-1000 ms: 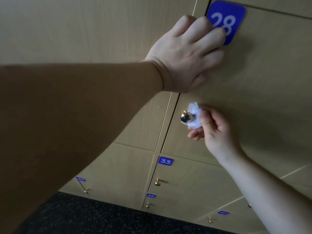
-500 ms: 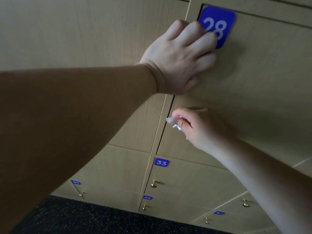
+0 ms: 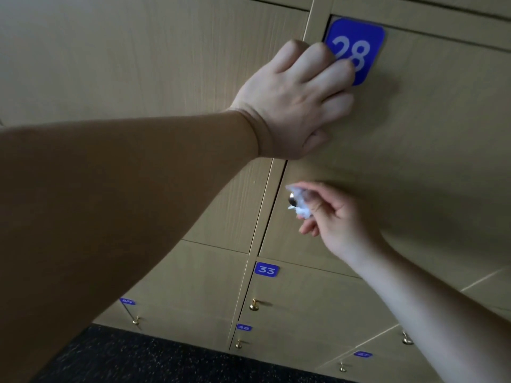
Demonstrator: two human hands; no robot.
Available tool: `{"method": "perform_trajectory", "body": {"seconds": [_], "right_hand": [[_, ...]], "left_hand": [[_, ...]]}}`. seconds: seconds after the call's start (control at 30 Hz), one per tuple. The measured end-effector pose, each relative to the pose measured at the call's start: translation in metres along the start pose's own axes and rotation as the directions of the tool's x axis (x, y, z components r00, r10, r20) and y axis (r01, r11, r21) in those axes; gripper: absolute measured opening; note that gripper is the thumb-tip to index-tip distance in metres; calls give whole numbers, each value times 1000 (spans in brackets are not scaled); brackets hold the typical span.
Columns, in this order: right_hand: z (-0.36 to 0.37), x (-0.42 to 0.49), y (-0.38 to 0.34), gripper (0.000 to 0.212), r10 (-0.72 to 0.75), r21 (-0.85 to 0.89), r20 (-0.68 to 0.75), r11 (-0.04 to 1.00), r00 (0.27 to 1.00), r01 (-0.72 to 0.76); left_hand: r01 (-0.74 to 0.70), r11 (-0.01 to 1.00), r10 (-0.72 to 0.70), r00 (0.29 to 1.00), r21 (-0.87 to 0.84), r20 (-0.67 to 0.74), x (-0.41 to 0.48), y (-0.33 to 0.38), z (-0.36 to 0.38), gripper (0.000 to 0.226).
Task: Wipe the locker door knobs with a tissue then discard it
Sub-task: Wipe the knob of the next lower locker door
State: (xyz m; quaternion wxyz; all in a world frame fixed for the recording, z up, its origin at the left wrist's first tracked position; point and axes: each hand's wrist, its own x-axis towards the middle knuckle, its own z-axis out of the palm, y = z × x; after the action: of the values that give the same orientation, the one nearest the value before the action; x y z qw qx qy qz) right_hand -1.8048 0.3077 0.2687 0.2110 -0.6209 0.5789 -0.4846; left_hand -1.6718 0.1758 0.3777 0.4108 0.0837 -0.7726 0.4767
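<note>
Wooden locker wall, every door closed, contents not visible. On door 28 point(image 3: 414, 161), upper right, the left hand point(image 3: 296, 106) is braced beside the blue number plate point(image 3: 359, 48), fingers curled, holding nothing. Lower on the same door, the right hand point(image 3: 340, 217) pinches a crumpled white tissue point(image 3: 302, 211) against the round metal knob point(image 3: 291, 200), whose left side is exposed. Door 33 point(image 3: 318, 299) is below, its brass handle point(image 3: 254, 304) bare.
</note>
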Motion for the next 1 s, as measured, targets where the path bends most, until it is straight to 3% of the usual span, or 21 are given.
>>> {"method": "perform_trajectory", "body": {"seconds": [0.1, 0.2, 0.33, 0.43, 0.5, 0.6, 0.7, 0.87, 1.0], "right_hand": [[0, 5, -3, 16, -145, -366, 94, 915, 985, 169], [-3, 10, -8, 9, -211, -493, 139, 833, 968, 252], [4, 6, -4, 21, -95, -349, 57, 931, 994, 109], [12, 3, -1, 24, 23, -111, -18, 994, 1000, -25], [13, 1, 1, 24, 82, 91, -31, 993, 996, -79], [12, -1, 6, 23, 80, 201, -12, 977, 997, -76], [11, -3, 11, 24, 68, 182, -8, 981, 998, -65], [10, 1, 14, 21, -79, -169, 58, 982, 995, 88], [9, 8, 11, 8, -74, -196, 80, 977, 994, 89]], "left_hand": [[2, 1000, -2, 1000, -7, 1, -1, 0, 0, 28], [-3, 1000, 3, 1000, 1, 7, -1, 0, 0, 28], [-7, 1000, 7, 1000, 0, 7, -2, -1, 0, 28], [-12, 1000, 12, 1000, -17, 8, -2, -1, 0, 27], [-12, 999, 12, 1000, -35, 16, -1, 0, 0, 30], [0, 999, 0, 1000, -44, 7, -2, -1, 1, 34], [-10, 1000, 10, 1000, -27, 0, -2, 0, 1, 28], [0, 1000, 0, 1000, -14, 3, -1, 0, 1, 29], [3, 1000, -3, 1000, -27, 5, -1, 0, 2, 28]]}}
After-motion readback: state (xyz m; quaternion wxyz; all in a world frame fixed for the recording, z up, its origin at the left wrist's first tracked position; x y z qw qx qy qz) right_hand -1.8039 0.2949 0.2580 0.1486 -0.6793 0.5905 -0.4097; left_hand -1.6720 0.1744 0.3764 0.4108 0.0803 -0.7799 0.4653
